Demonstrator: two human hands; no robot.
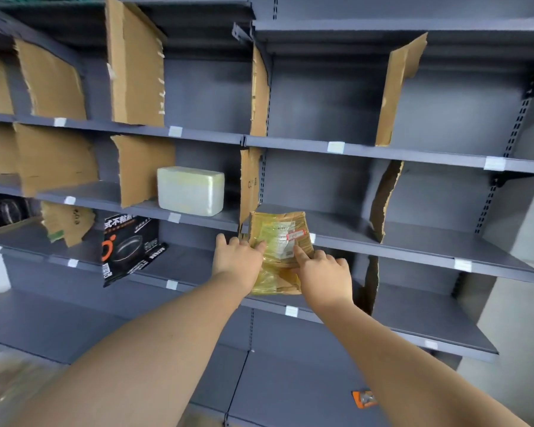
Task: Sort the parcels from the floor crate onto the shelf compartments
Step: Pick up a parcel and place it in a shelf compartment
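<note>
Fingers (299,253) spread on the parcel (278,232) front; cannot tell grip behind; label (285,234) blurred.

Parcel (278,261) label unreadable; black box (3,209) cut off at left edge.

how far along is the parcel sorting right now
Partly done: a white foam box and a black pan box already sit in shelf compartments. In hand: the left hand and right hand hold a taped parcel at a shelf edge, not yet let go. The floor crate is out of view, so what remains is unclear.
</note>
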